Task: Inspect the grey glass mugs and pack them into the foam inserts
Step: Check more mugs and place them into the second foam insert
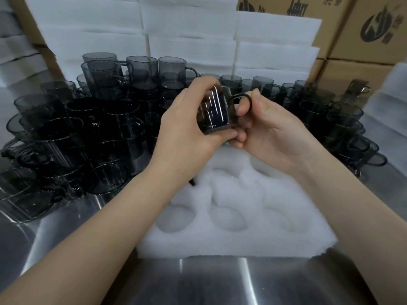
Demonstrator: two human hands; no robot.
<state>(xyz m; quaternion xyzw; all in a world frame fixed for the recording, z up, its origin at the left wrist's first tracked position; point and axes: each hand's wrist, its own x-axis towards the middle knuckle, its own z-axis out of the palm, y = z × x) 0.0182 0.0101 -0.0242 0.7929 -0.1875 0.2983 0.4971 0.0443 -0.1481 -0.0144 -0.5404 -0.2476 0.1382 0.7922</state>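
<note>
On a steel packing table (220,282), above a white foam insert (242,245) w/ empty round cavities, a grey glass mug (217,111) is held up, apparently for inspection before packing. Left hand (187,128) curls round its body; right hand (271,133) pinches the handle, wrists angled inward. Behind: stacked mugs (99,119), foam sheets (275,34), cartons (363,29).
</note>
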